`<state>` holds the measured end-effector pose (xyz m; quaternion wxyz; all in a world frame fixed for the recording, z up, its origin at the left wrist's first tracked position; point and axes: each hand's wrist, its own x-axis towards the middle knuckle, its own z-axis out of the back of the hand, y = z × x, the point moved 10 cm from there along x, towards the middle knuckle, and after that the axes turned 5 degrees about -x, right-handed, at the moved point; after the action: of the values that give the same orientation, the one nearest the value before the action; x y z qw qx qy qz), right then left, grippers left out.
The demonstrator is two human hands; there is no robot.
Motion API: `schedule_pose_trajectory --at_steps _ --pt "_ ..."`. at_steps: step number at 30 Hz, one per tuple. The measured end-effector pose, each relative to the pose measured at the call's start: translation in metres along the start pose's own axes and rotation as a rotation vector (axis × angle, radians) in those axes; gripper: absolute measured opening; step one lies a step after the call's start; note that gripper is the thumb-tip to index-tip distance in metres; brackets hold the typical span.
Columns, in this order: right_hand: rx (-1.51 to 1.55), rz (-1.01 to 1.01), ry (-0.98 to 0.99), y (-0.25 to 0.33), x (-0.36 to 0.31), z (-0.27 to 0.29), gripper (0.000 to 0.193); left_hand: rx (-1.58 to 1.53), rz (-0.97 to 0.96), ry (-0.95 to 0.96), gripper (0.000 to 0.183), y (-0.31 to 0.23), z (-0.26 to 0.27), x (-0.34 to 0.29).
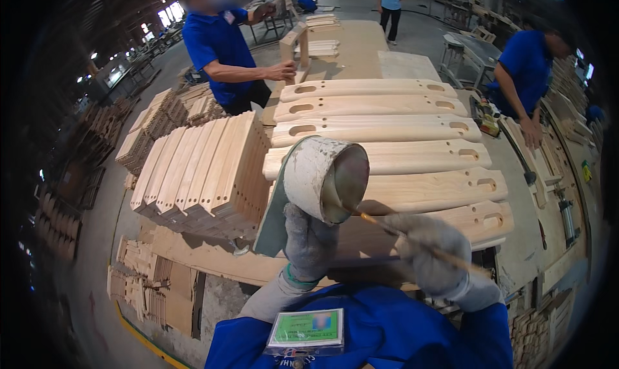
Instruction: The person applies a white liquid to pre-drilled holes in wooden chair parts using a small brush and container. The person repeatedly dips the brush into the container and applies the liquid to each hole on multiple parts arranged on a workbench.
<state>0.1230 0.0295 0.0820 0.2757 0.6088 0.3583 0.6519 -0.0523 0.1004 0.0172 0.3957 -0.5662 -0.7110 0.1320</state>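
My left hand (310, 235), in a pale grey glove, is closed around the lower side of a white, stained cup (305, 183). The cup tilts so its mouth faces right; something pale coats its inside. A flat dark green sheet (271, 219) sits against the cup's left side, by the same hand. A thin wooden stick (377, 222) is gripped in my gloved right hand (436, 248). Its far end reaches the cup's mouth, and I cannot tell whether it has bristles. Just beyond both hands lie several pale wooden slats (387, 129) with oval slots near their ends.
Stacked wooden boards (196, 166) with drilled holes stand at the left. Across the table, a person in blue (222, 53) holds a wooden frame (294, 50). Another person (523, 69) works at the right, near a power tool (485, 116). Wood pieces (138, 279) lie lower left.
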Motion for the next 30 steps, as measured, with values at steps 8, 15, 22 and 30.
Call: schedule_pose_trajectory --at_steps 8,15,22,30 --pt "-0.291 0.335 0.125 0.03 -0.012 -0.008 0.031 -0.408 0.08 0.071 0.051 -0.003 -0.025 0.002" --pt "-0.156 0.42 -0.015 0.038 -0.024 0.007 0.027 -0.328 0.156 0.037 0.049 0.019 -0.019 0.001" --pt "0.012 -0.251 -0.402 0.002 0.056 0.12 0.02 0.241 0.164 0.31 0.052 0.013 -0.056 -0.004" --pt "-1.039 -0.337 -0.171 -0.032 0.117 0.222 0.038 0.305 0.256 0.157 0.047 0.011 -0.039 0.014"
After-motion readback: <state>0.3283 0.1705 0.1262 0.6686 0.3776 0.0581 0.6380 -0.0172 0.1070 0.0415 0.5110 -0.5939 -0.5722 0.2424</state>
